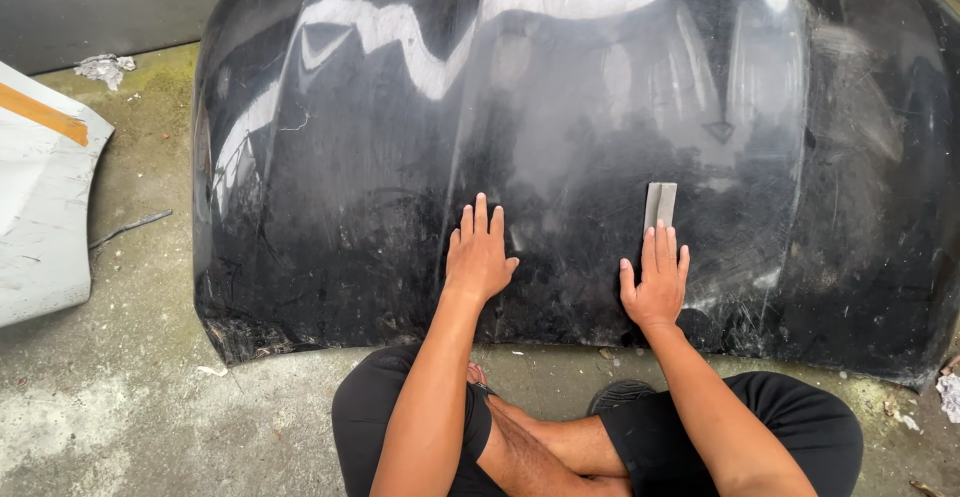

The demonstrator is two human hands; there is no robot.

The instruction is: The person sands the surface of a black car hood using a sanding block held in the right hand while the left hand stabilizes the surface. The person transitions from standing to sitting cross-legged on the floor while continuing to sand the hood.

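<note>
Left hand (pixel 478 257) fingers flat, holding nothing, on black car hood (pixel 560 107) | right hand (pixel 656 282) fingers press grey sanding strip (pixel 659 204) at their 12 o'clock.

Both hands flat on black car hood (pixel 560 117), right hand (pixel 656 282) pressing grey sandpaper strip (pixel 660 203)

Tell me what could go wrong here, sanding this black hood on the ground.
1. The right hand pins the grey sandpaper only under its fingertips; it could slip out or dig uneven scratches into the hood.
2. The left hand lies flat on glossy paint and may slide if leaned on.
3. The hood's near edge looks chipped and ragged, close to the bare legs; it might cut skin.
</note>
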